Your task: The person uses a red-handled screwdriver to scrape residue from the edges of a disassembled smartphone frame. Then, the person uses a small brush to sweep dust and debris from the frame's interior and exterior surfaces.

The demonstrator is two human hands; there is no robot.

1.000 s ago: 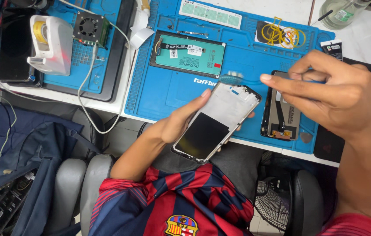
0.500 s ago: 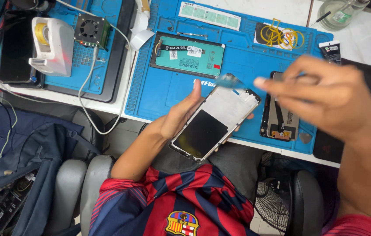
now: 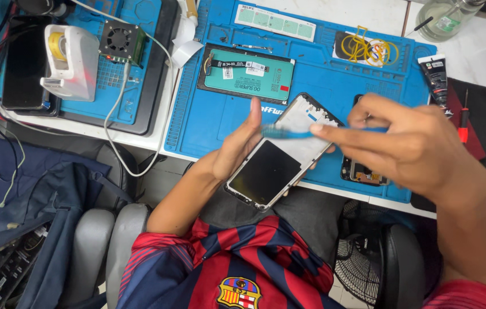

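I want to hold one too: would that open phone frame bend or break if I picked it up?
Probably stiff: the phone frame lies flat across the left hand without sagging. It looks thin and light, held on one hand alone. It is likely fragile, since its insides show and the right hand brings a thin blue tool to it.

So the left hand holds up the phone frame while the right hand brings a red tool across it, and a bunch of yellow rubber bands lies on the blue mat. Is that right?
Not quite: the tool in the right hand is blue, not red, as the head view shows. The left hand does hold up the phone frame, and yellow rubber bands lie on the blue mat.
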